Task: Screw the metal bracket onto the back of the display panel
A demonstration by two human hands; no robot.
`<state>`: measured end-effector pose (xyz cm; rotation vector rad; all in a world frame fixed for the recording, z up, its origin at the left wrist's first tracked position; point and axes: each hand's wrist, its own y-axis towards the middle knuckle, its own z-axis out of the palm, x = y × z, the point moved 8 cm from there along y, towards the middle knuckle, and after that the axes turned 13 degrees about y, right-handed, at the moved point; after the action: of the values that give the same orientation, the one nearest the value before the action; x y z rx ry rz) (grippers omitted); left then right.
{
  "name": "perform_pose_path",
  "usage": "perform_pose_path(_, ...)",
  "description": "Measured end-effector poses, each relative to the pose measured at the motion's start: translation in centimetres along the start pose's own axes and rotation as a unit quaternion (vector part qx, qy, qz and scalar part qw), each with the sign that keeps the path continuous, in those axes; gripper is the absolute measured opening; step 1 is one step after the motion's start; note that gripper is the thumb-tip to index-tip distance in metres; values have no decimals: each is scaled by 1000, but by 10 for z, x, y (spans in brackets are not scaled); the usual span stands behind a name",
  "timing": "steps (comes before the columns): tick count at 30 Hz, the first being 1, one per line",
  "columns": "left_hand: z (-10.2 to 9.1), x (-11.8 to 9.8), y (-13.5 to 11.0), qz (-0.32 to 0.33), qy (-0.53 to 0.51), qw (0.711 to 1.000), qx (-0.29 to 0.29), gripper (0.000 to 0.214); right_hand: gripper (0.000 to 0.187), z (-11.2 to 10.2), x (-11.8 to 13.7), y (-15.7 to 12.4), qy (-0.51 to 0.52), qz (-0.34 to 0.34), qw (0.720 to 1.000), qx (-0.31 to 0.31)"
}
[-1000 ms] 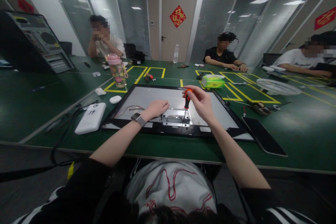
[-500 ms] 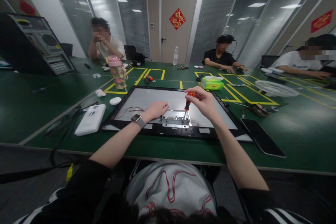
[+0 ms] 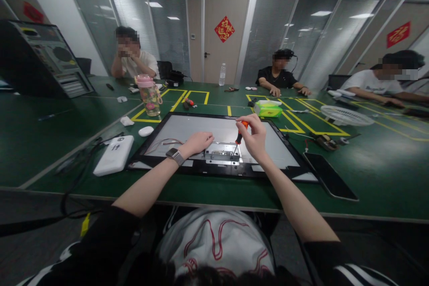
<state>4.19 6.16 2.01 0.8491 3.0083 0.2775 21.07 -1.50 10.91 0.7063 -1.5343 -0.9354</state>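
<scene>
Clearly, the 2 hands are busy with different things. The right hand (image 3: 255, 138) pinches the screwdriver (image 3: 242, 130) by its orange-and-black handle, between thumb and fingers, with the shaft slanting down to the right end of the metal bracket (image 3: 221, 154). The left hand (image 3: 198, 143) lies on the display panel (image 3: 281, 147) by the bracket's left side, fingers close together; whether they grip anything underneath, I cannot tell. The panel lies flat on the bench (image 3: 187, 192), directly in front of the person.

The screwdriver should be light and stiff, its handle probably easy to turn with fingertips high on the grip, though a slanted shaft could slip out of a screw head. The panel looks thin, broad and fragile; I would lift it by 2 opposite edges of the black frame (image 3: 208, 171), never pressing on its pale sheet.

Compared with 1.0 s ago, the screwdriver leans more and the right hand's fingers are more curled around it. The left hand has stayed beside the bracket. Across the bench, the co-worker in black (image 3: 279, 79) has set both hands wider apart.
</scene>
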Motion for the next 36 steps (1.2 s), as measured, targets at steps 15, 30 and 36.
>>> perform_pose_path(15, 3, 1, 1, 5, 4, 1000, -6, 37, 22, 1, 0, -4, 11, -6, 1000, -9)
perform_pose_path(30, 0, 0, -1, 1, -4, 1000, -3, 37, 23, 12, -35, -6, 204, 186, 961, 4)
perform_pose_path(36, -2, -1, -1, 5, -9, 1000, 0, 37, 20, 16, -42, -4, 303, 242, 922, -8)
